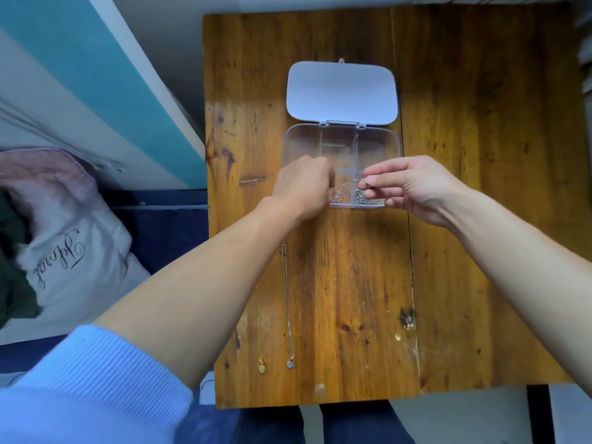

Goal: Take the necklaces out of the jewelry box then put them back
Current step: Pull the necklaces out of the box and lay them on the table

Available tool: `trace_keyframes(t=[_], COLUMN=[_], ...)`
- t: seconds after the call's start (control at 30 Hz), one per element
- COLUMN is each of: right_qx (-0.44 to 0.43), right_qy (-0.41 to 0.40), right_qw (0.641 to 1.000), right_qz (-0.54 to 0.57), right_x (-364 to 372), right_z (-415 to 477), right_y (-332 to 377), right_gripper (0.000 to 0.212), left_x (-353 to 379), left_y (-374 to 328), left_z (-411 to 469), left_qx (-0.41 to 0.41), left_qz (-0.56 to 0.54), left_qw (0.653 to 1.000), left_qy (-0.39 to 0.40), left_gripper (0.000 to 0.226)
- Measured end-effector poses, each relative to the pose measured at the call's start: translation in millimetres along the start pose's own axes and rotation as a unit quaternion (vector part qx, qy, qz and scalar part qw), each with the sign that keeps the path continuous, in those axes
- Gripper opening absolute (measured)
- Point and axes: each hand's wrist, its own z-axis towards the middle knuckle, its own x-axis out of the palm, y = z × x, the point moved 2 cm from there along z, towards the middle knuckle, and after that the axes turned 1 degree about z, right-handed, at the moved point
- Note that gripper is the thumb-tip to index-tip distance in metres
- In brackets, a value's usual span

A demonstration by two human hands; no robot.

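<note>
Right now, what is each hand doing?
Left hand: closed, pinching one end of a chain over the box.
Right hand: fingers pinched on the chain's other end.

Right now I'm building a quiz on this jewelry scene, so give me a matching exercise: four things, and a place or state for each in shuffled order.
Things:
1. white hinged lid
2. gold-pendant necklace
3. thin silver chain
4. clear plastic jewelry box

Places or states:
A. stretched between the left hand and right hand
B. folded open, flat on the wooden table
C. lying straight near the table's near edge
D. far compartments empty

Pairs: 1-B, 2-C, 3-A, 4-D
</note>
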Motion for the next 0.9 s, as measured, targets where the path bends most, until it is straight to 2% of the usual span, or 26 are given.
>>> trace_keyframes(t=[0.17,0.3,0.4,0.53,0.7,0.8,0.83,0.9], right_qx=[-0.032,-0.009,0.013,0.020,0.010,0.003,-0.003,-0.011], right_qy=[-0.053,-0.054,-0.037,-0.034,-0.057,-0.067,-0.071,-0.081], right_qw=[0.998,0.994,0.988,0.985,0.987,0.991,0.992,0.992], right_qz=[-0.002,0.095,0.148,0.169,0.150,0.115,0.106,0.098], right_x=[-7,-10,-11,-14,-14,-5,0,8], right_z=[-3,-6,-9,-14,-26,-36,-39,-47], right_y=[-1,-4,-8,-13,-21,-29,-32,-39], right_gripper=[0.013,0.013,0.014,0.022,0.028,0.019,0.014,0.009], left_x=[-11,-26,-30,-34,-39,-36,-34,-32], left_y=[7,11,14,22,30,32,33,37], left_z=[-6,-17,-26,-31,-37,-44,-47,-53], left_qx=[-0.006,-0.040,-0.088,-0.135,-0.180,-0.185,-0.190,-0.199], left_qz=[-0.126,-0.293,-0.442,-0.578,-0.740,-0.804,-0.814,-0.807], left_qw=[0.992,0.955,0.892,0.803,0.647,0.565,0.549,0.555], left_qy=[-0.015,-0.028,-0.037,-0.053,-0.045,-0.011,-0.009,-0.030], left_gripper=[0.016,0.014,0.008,0.011,0.039,0.030,0.028,0.020])
